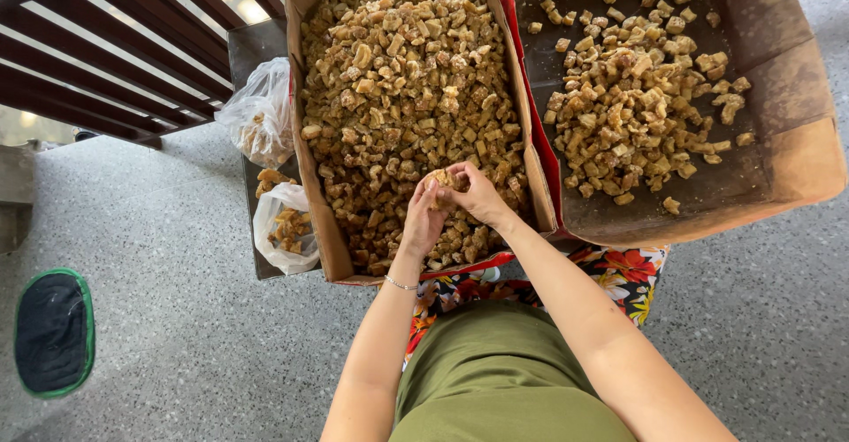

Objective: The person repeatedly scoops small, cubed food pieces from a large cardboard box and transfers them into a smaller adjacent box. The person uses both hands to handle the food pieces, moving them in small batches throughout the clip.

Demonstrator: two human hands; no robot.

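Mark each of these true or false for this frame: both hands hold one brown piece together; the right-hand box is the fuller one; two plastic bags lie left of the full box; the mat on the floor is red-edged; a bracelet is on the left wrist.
1. Both hands, left hand and right hand, hold one brown piece together: true.
2. The right-hand box is the fuller one: false; the left-hand box is heaped, the right-hand one is partly bare.
3. Two plastic bags lie left of the full box: true.
4. The dark mat is red-edged: false; its edge is green.
5. A bracelet is on the left wrist: true.
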